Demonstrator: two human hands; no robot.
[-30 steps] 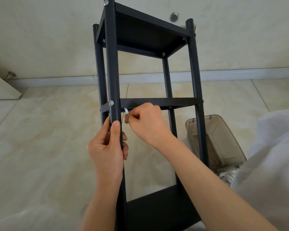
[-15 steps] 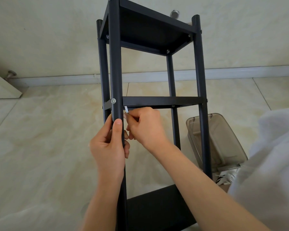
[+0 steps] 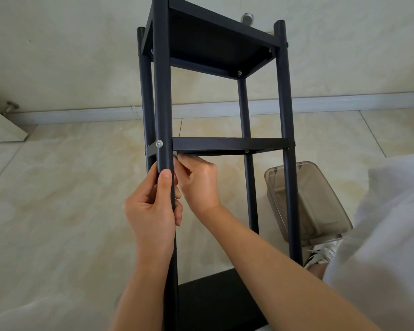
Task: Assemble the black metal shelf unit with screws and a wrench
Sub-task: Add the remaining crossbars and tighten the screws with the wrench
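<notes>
1. Right hand [image 3: 197, 181] fingertips tucked behind the near post [image 3: 163, 103] – whatever they pinch is hidden, only a pale sliver shows just above them.
2. Left hand [image 3: 151, 211] fingers wrap round the post's back, out of sight.
3. Shelf unit [image 3: 215, 44] cut off at top and bottom edges – feet not visible.
4. Clear bin [image 3: 306, 199] partly hidden by the right post; contents unclear.
</notes>
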